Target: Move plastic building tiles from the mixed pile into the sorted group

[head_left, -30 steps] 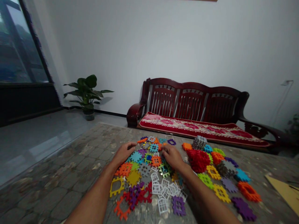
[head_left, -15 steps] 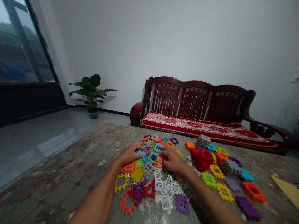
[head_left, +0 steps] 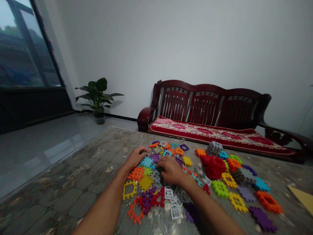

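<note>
My left hand (head_left: 135, 158) is at the left edge of a pile of plastic interlocking blocks, fingers bent and apart, nothing visible in them. Beside it lies a light blue block (head_left: 146, 162), with an orange block (head_left: 136, 173) just below. Over the middle of the pile, my right hand (head_left: 170, 170) has its fingers curled down by a grey block (head_left: 156, 177); its fingertips are partly hidden, so what they grip cannot be made out. White window frames (head_left: 175, 211) lie below the right wrist. A mustard block (head_left: 146, 182) and a purple block (head_left: 148, 195) lie nearer me.
Stacked red blocks (head_left: 213, 167) and sorted groups, including orange blocks (head_left: 269, 201) and a purple stack (head_left: 262, 219), stand on the right of the patterned tabletop (head_left: 97, 169). A yellow board (head_left: 302, 197) lies at far right. Behind are a wooden bench (head_left: 205, 88) and a potted plant (head_left: 97, 94).
My right hand has moved left and nearer me across the pile, uncovering blocks on its right. An orange block by its fingers no longer shows. My left hand has lifted slightly from the light blue block.
</note>
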`<state>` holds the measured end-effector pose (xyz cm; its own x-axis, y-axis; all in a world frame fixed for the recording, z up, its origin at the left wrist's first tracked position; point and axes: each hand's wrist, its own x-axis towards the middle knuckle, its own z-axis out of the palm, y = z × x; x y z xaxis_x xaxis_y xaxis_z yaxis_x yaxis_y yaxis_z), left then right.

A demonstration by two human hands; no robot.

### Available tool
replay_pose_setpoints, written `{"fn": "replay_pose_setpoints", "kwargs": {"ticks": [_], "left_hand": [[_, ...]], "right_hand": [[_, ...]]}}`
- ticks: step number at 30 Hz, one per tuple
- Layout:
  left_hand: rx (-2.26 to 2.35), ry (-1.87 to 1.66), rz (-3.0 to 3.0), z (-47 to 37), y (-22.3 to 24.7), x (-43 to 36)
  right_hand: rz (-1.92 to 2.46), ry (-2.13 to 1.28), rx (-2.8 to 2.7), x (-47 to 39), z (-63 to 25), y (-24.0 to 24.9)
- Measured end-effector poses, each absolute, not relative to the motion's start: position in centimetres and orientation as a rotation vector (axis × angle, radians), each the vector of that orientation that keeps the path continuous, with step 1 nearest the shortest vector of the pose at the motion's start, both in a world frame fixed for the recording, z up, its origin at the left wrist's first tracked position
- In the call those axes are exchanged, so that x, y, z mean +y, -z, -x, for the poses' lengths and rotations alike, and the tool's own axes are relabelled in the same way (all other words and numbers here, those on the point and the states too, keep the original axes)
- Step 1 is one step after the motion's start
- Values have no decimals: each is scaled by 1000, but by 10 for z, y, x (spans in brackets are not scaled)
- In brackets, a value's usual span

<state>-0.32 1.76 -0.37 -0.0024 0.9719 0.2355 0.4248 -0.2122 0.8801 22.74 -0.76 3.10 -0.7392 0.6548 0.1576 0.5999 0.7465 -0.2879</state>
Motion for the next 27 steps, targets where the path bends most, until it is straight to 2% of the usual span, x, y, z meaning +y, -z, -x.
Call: {"fn": "replay_pose_setpoints", "kwargs": {"ticks": [4, 14, 27], "left_hand": [[1517, -1296, -1478, 5, 6, 23], [1322, -1386, -1224, -2, 1, 20], [1460, -1187, -1479, -6, -12, 13]], "right_hand": [[1132, -293, -2576, -12, -214, -34], [1296, -269, -2479, -7, -172, -22], [1164, -487, -2091, -14, -220, -32]]}}
